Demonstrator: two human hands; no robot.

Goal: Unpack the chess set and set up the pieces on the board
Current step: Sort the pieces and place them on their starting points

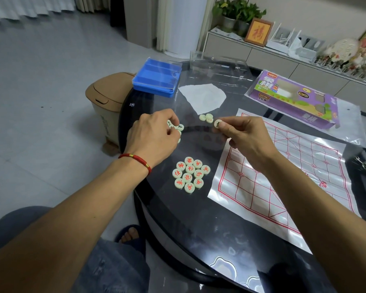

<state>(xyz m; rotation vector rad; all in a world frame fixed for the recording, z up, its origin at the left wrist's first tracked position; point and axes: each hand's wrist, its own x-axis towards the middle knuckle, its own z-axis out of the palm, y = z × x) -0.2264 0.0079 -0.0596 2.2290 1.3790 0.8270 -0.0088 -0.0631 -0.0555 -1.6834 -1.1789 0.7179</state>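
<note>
We are partway through sorting: the red pieces are lying grouped at centre frame, none yet on the board at right. Our right hand is pinching one black piece; our left hand is curling round a small pile. The blue tray is sitting emptied, upper centre.

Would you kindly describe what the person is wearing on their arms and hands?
Both forearms are bare, with no sleeves in view. The left hand has a thin red cord bracelet with small gold beads at the wrist. The right hand and its wrist carry nothing: no rings, gloves or watch show.
</note>
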